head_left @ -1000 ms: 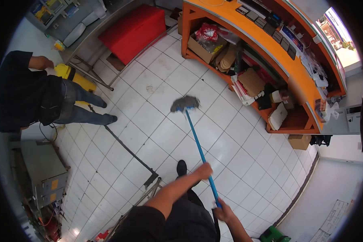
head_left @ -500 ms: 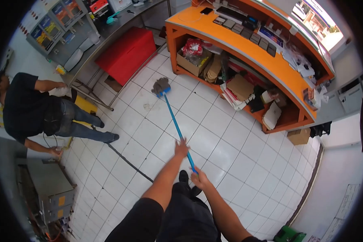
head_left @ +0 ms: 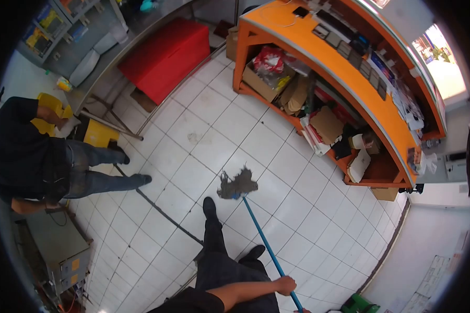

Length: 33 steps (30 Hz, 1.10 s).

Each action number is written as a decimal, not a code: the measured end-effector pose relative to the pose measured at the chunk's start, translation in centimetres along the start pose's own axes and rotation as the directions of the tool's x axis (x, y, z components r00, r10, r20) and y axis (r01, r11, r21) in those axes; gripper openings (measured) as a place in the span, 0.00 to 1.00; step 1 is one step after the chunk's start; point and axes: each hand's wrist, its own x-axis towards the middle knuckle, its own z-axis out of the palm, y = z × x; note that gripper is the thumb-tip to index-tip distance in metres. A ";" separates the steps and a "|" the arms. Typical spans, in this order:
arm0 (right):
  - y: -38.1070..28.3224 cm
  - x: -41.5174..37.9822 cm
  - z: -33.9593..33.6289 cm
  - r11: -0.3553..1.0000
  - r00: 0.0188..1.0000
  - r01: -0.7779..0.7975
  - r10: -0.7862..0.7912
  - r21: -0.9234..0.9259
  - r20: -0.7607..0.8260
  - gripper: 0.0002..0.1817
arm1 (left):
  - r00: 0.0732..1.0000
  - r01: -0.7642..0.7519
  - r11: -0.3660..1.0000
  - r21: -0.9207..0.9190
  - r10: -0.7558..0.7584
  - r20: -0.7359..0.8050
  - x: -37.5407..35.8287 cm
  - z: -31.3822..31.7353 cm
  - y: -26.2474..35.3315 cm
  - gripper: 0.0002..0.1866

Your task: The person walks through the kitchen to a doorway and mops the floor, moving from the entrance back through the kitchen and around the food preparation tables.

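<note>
A mop's grey string head point(head_left: 238, 183) lies spread on the white tiled floor point(head_left: 292, 219), ahead of my shoes. Its blue handle point(head_left: 263, 235) slopes down toward the lower right. My left hand point(head_left: 285, 285) is closed around that handle, the forearm crossing in front of my legs. Lower on the handle, my right hand point(head_left: 303, 311) shows only as a sliver at the bottom edge of the view, closed at the handle's end; most of it is hidden.
Left, another person point(head_left: 36, 151) stands beside a yellow bucket point(head_left: 100, 133). A dark cable point(head_left: 164, 208) crosses the floor. A red chest point(head_left: 167, 60) sits under the metal table. An orange counter point(head_left: 318, 57) with loaded shelves curves along the right. A metal cabinet point(head_left: 62, 245) stands lower left.
The mop head has come back toward my feet and fanned out, no longer far ahead. Both hands have drawn back down and right with the handle. My left foot has stepped forward.
</note>
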 end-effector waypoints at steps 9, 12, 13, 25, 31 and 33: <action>-14.2 15.7 30.4 0.974 0.954 0.226 -0.222 0.005 0.200 0.17 | 0.995 0.066 0.952 0.299 -0.040 -0.095 -15.4 -26.1 -26.5 0.06; -23.1 20.2 42.4 0.954 0.890 0.294 -0.295 0.058 0.348 0.17 | 0.921 0.371 0.807 0.460 -0.255 -0.295 -19.3 -36.1 -37.8 0.06; -25.5 23.4 45.7 0.933 0.862 0.335 -0.358 0.127 0.357 0.17 | 0.877 0.468 0.733 0.494 -0.314 -0.364 -20.5 -39.7 -41.2 0.06; -19.8 24.4 40.1 0.911 0.895 0.399 -0.412 0.105 0.173 0.15 | 0.849 0.525 0.706 0.474 -0.467 -0.245 -19.0 -33.6 -39.6 0.09; -6.1 4.7 24.6 0.979 0.969 0.126 -0.156 -0.162 -0.189 0.14 | 0.999 -0.044 0.996 -0.072 0.045 0.012 -15.3 -24.3 -16.8 0.09; -4.2 0.6 20.9 0.968 0.996 -0.059 0.041 0.243 0.080 0.15 | 0.999 -0.014 0.996 -0.086 0.018 0.051 -14.7 -24.1 -14.4 0.09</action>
